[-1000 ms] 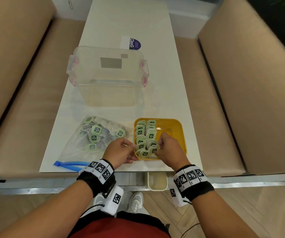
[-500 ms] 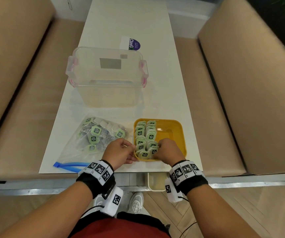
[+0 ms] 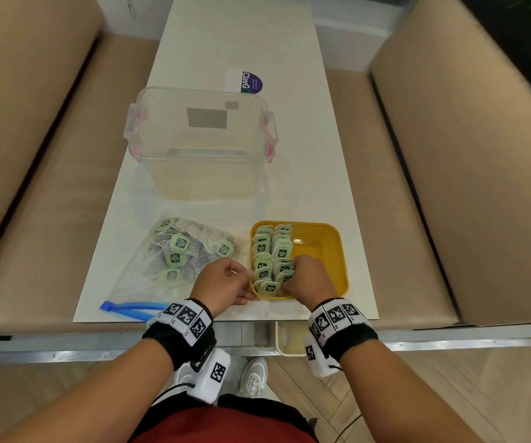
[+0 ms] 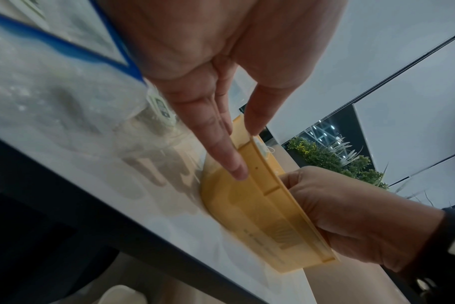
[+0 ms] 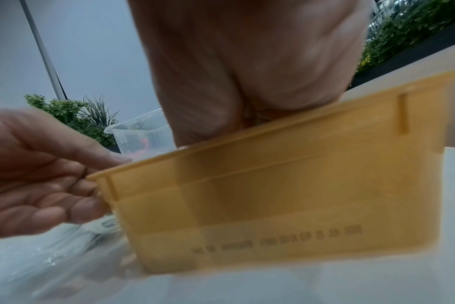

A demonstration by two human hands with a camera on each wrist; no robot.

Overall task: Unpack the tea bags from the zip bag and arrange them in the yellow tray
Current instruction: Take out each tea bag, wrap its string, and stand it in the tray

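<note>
The yellow tray point(image 3: 337, 251) stands at the table's near right and holds two rows of green-labelled tea bags point(image 3: 262, 251) along its left side. My left hand point(image 3: 226, 279) pinches the tray's near-left rim, thumb on top and fingers along the outer wall point(image 4: 260, 205). My right hand point(image 3: 305, 276) reaches into the tray with fingers curled down at the near end of the right row, pinching a tea bag there. The tray wall point(image 5: 273, 205) hides those fingertips in the right wrist view. The clear zip bag point(image 3: 149, 276) with several tea bags point(image 3: 179, 243) lies left of the tray.
A clear plastic box point(image 3: 200, 139) with pink clasps stands behind the bag and tray. A purple sticker point(image 3: 251, 83) lies farther back. Beige benches flank the narrow white table point(image 3: 337, 174). The bag's blue zip point(image 3: 130, 306) lies at the near edge.
My right hand has dropped from above the tray's middle to the near end of the right row. The left hand has stayed on the tray's rim.
</note>
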